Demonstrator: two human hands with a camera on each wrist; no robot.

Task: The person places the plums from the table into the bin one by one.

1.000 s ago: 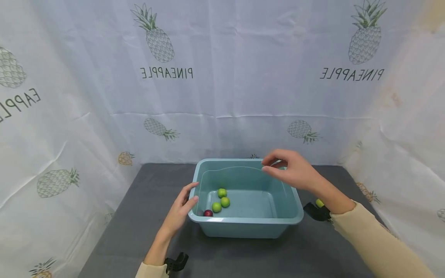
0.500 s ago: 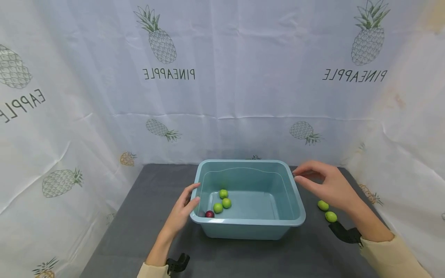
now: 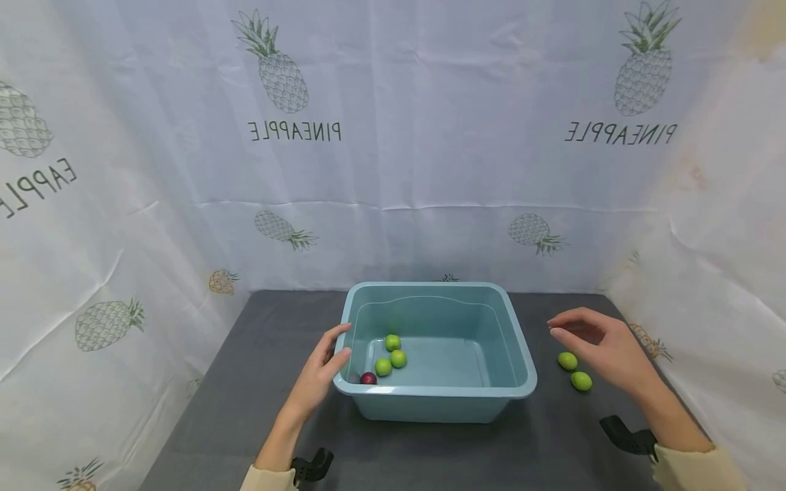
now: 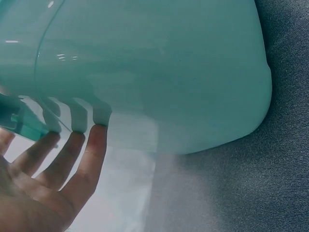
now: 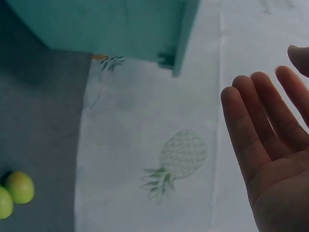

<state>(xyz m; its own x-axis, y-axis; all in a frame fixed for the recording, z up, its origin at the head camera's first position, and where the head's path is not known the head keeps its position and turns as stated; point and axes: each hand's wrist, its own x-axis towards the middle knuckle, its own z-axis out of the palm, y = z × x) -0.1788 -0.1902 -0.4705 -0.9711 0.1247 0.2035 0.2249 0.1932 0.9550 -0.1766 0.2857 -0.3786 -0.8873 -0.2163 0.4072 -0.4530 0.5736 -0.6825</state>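
A light blue plastic basin (image 3: 430, 404) stands on the dark table. My left hand (image 3: 316, 374) holds its left rim, thumb and index finger over the edge; in the left wrist view, other fingertips of the left hand (image 4: 63, 169) touch the outer wall. Inside, towards the left, lie several small green lime-like fruits (image 3: 398, 358) and a dark red round fruit (image 3: 368, 378). My right hand (image 3: 604, 348) hovers right of the basin, holding nothing, its fingers loosely bent. Two green fruits (image 3: 580, 381) lie on the table just below and left of it.
A dark grey cloth (image 3: 245, 409) covers the table. White sheets (image 3: 424, 157) printed with pineapples hang behind and at both sides. Each wrist bears a black camera mount (image 3: 628, 436).
My right hand has moved from above the basin's back right rim out to the right, near the two green fruits, which are now uncovered. The left hand stays on the rim.
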